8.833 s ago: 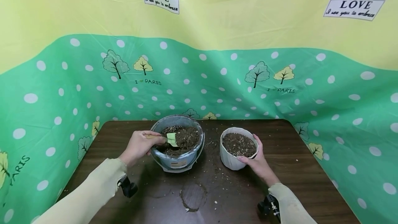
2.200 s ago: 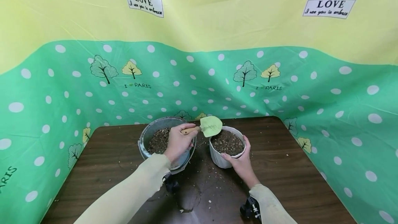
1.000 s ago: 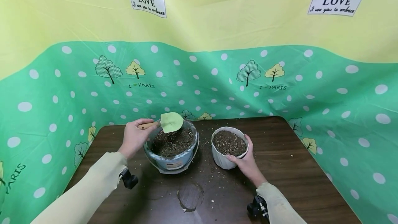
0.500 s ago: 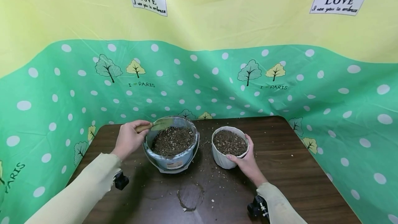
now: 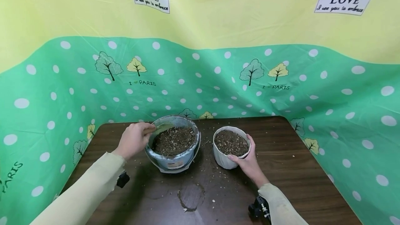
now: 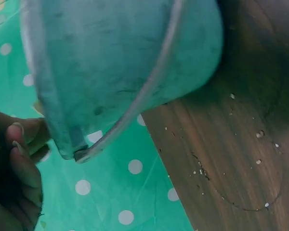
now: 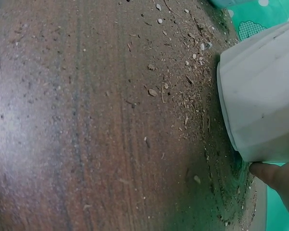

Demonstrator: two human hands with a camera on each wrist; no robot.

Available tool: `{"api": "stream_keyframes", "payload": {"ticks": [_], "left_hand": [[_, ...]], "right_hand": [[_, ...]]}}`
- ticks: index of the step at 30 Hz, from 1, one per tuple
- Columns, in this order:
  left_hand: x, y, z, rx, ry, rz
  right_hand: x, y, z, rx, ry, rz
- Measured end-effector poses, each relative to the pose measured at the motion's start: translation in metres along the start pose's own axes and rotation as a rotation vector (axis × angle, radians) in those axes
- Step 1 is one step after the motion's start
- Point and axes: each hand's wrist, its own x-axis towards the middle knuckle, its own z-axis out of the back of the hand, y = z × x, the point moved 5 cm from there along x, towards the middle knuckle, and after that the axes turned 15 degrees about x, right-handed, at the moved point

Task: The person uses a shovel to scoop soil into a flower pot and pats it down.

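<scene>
My left hand (image 5: 134, 140) holds a small garden trowel (image 5: 163, 127) at the left rim of a blue-grey bucket (image 5: 185, 159). The trowel's green blade is tilted nearly edge-on inside the bucket, above dark soil (image 5: 175, 141); its handle is hidden by my fingers. In the left wrist view, curled fingers (image 6: 26, 168) show beside the bucket's rim. My right hand (image 5: 250, 164) grips a white pot (image 5: 224, 159) from the right, thumb at the front and fingers round the far side. Soil (image 5: 231, 143) fills most of the pot, which stands on the table.
The dark wooden table (image 5: 300, 183) has soil crumbs scattered between the two containers. A ring of dirt (image 5: 191, 197) marks its front part. The bucket's wire handle (image 6: 149, 89) hangs down its side. Behind the table hangs a green and yellow cloth (image 5: 200, 79).
The trowel was in the bucket's soil, later over the white pot, then back above the bucket. Since then its blade has turned edge-on and dropped inside the rim. My right hand keeps its grip.
</scene>
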Motion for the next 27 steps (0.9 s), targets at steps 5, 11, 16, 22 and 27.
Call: {"api": "stream_keyframes", "payload": {"ticks": [5,11,16,22,27], "left_hand": [[0.001,0.004,0.000,-0.075,0.100,0.146],[-0.002,-0.003,0.000,-0.143,0.178,0.210],[-0.008,-0.004,-0.003,-0.170,0.225,0.260],[-0.010,-0.006,-0.005,-0.186,0.273,0.270],[-0.010,-0.006,-0.004,-0.286,0.356,0.328]], "right_hand": [[0.000,0.001,-0.001,-0.004,-0.001,0.003],[0.001,0.001,0.000,-0.005,-0.005,0.004],[0.001,0.000,0.000,-0.005,-0.004,0.002],[0.003,-0.001,0.001,-0.007,-0.006,-0.011],[0.005,-0.004,0.002,-0.010,-0.004,-0.021]]}}
